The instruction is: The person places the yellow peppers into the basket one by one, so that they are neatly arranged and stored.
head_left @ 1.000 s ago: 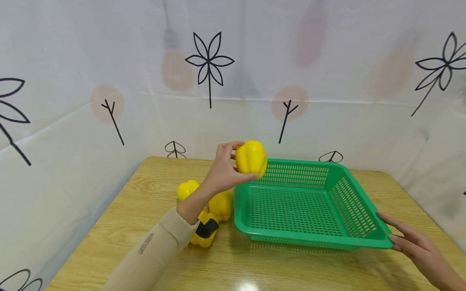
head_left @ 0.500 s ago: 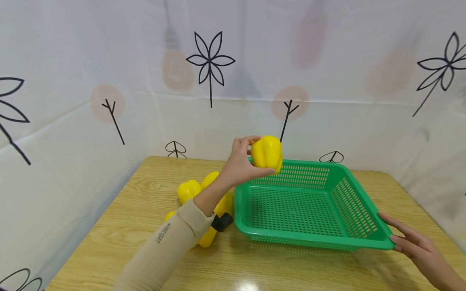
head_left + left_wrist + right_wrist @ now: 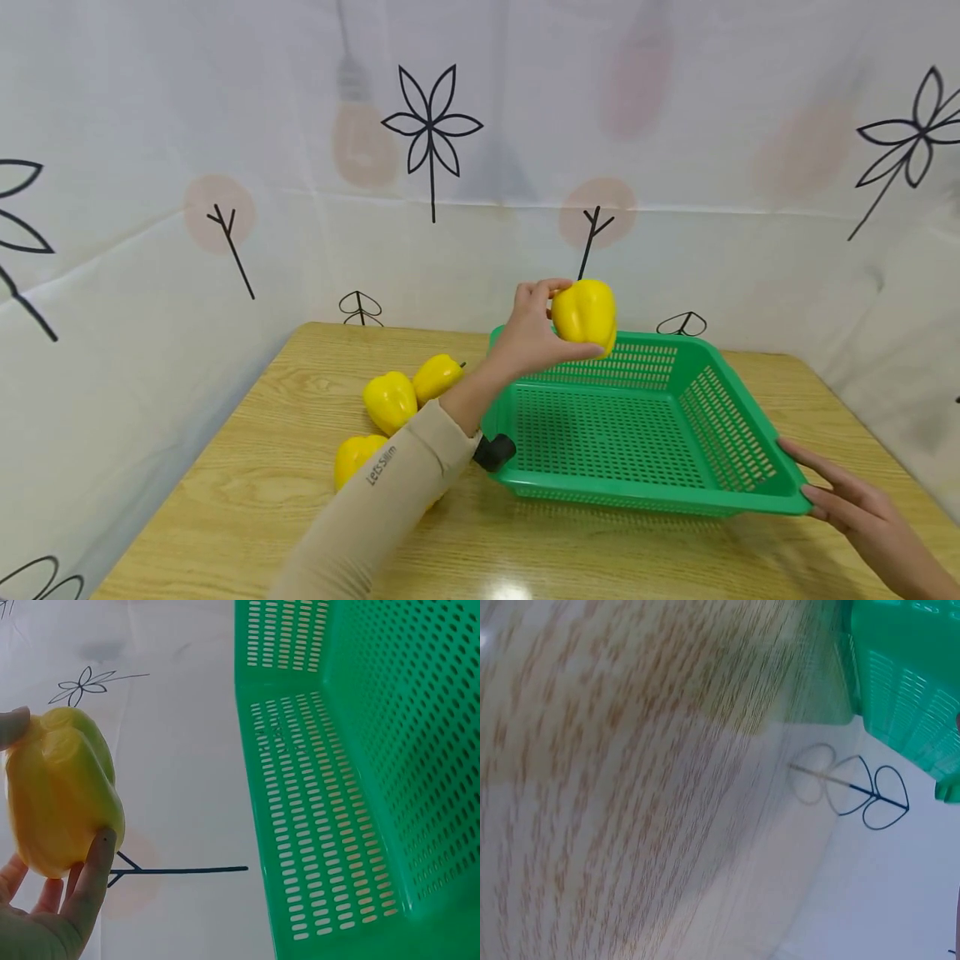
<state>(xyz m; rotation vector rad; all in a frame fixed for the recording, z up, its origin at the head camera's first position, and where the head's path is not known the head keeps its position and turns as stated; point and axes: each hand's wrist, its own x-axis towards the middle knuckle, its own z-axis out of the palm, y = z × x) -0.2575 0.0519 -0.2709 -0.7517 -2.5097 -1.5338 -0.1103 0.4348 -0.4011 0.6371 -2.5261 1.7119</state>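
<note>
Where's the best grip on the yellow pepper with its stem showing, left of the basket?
Probably across the round middle of that yellow pepper, coming from above and its far side. It appears to lie on its side, its thin stem pointing toward the green basket. A neighbouring pepper crowds its left, and the sleeve hides some of its near side.

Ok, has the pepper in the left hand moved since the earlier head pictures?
Yes, rightward: in the head view, the yellow pepper was left of the right-hand twig drawing and now appears just below it.
</note>
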